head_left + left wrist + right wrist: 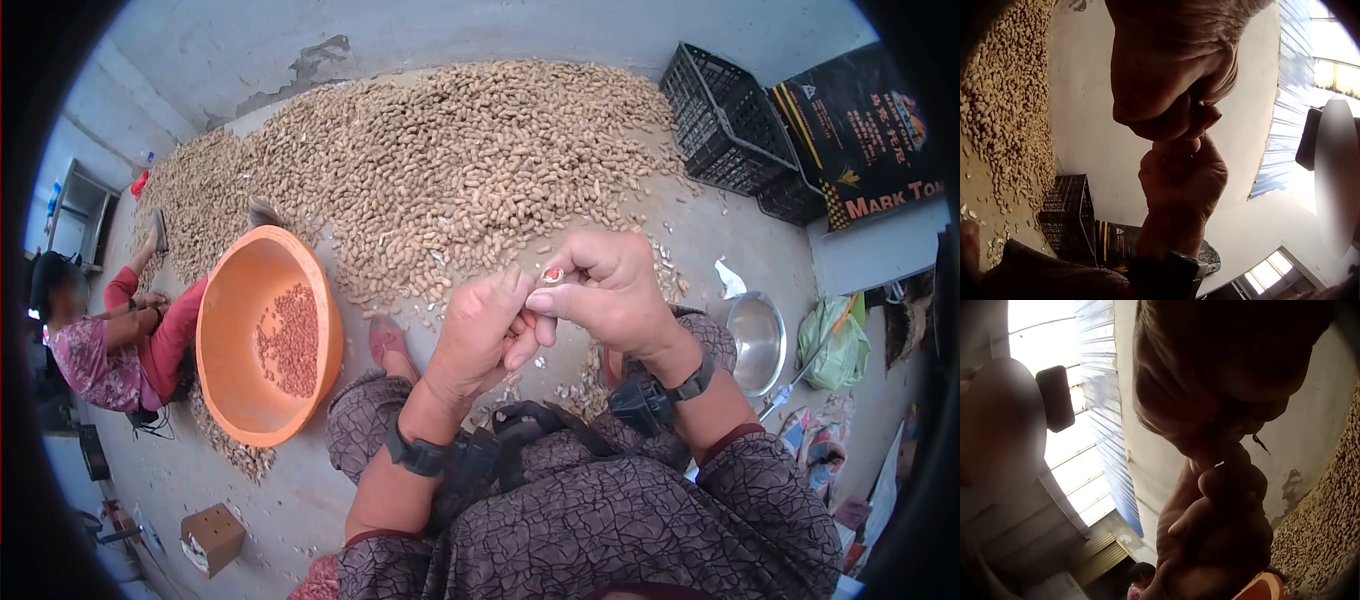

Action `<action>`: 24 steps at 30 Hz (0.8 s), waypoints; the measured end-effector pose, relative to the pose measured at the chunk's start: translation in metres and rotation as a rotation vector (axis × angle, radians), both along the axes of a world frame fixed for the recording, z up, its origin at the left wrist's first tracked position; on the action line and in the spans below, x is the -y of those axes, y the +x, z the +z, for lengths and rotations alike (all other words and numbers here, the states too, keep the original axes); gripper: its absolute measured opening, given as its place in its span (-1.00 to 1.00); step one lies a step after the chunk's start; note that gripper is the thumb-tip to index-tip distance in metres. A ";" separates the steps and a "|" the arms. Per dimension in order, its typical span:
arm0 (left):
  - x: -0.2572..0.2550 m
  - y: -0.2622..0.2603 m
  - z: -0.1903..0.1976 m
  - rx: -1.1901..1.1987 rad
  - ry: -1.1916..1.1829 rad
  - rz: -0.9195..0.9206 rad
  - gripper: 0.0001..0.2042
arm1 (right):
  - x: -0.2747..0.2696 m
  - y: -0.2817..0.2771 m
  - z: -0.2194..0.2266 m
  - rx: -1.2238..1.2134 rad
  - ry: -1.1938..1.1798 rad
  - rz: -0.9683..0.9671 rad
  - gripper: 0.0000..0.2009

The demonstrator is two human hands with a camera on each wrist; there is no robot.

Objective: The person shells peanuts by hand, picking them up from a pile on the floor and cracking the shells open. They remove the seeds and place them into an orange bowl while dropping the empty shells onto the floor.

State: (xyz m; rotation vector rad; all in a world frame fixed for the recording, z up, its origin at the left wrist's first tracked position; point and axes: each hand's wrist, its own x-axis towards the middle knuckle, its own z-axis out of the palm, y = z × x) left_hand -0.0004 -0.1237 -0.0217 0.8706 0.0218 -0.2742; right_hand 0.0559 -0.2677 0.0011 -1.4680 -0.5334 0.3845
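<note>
Both hands meet in front of the lap in the head view. Between thumb and forefinger my right hand (615,295) pinches a cracked peanut (553,275), its red kernel showing in the pale shell. My left hand (480,325) is curled close against it from the other side, thumb and fingertips at the peanut's edge; its palm is hidden. The wrist views show the left hand (1172,75) and the right hand (1222,381) dark and backlit. A thin dark sliver (1261,445) hangs by the right fingers.
A large heap of unshelled peanuts (480,170) lies along the wall. An orange basin (225,350) at left holds red kernels, with a seated person (110,350) beyond. At right are black crates (720,130), a metal bowl (755,345) and a green bag (830,340). Shells litter the floor.
</note>
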 end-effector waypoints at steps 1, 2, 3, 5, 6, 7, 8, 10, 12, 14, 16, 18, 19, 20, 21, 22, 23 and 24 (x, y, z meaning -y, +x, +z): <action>-0.001 0.000 -0.001 -0.001 0.000 0.000 -0.71 | -0.001 -0.002 0.001 -0.001 0.000 0.000 -0.88; -0.002 0.000 -0.003 0.003 0.006 -0.001 -0.69 | -0.001 -0.003 0.004 0.108 -0.047 -0.018 -0.89; -0.002 0.001 -0.004 0.008 0.013 -0.001 -0.68 | -0.002 -0.004 0.005 0.217 -0.094 -0.035 -0.89; -0.003 0.003 -0.001 0.003 0.056 0.003 -0.67 | -0.004 -0.003 0.004 0.154 -0.069 -0.017 -0.90; -0.004 0.003 0.000 -0.001 0.100 0.002 -0.67 | -0.005 -0.002 0.003 0.093 -0.044 -0.002 -0.91; -0.005 0.003 0.001 0.000 0.100 0.003 -0.67 | -0.005 0.000 0.002 0.094 -0.044 -0.001 -0.91; -0.006 0.003 0.001 -0.006 0.113 0.001 -0.68 | -0.004 0.002 0.001 0.120 -0.080 0.032 -0.93; -0.007 0.003 0.002 -0.007 0.125 0.004 -0.68 | -0.003 0.004 0.002 0.152 -0.117 0.070 -0.95; -0.005 0.002 0.003 -0.012 0.137 0.033 -0.71 | -0.003 0.004 0.002 0.121 -0.139 0.071 -0.96; -0.005 0.002 0.005 -0.012 0.127 0.045 -0.74 | -0.003 0.005 0.004 0.079 -0.130 0.082 -0.95; -0.005 0.001 0.004 -0.013 0.118 0.057 -0.76 | -0.003 0.005 0.006 0.036 -0.122 0.093 -0.93; -0.007 0.001 -0.001 0.035 0.081 0.137 -0.78 | -0.003 0.005 0.008 0.113 -0.201 0.073 -0.92; -0.007 0.001 -0.003 0.038 0.083 0.137 -0.78 | -0.004 0.006 0.007 0.116 -0.199 0.072 -0.92; -0.006 0.001 -0.004 0.042 0.084 0.172 -0.79 | -0.004 0.007 0.003 0.055 -0.110 0.057 -0.91; -0.005 0.002 -0.005 0.046 0.084 0.207 -0.80 | -0.005 0.008 0.002 -0.006 -0.023 0.043 -0.91; -0.004 0.002 -0.005 0.047 0.083 0.208 -0.80 | -0.005 0.008 0.005 -0.004 -0.023 0.044 -0.91; -0.003 0.002 -0.006 0.054 0.114 0.218 -0.80 | -0.004 0.007 0.010 -0.048 -0.042 0.047 -0.91; -0.002 0.003 -0.006 0.060 0.145 0.228 -0.80 | -0.004 0.007 0.013 -0.094 -0.061 0.048 -0.91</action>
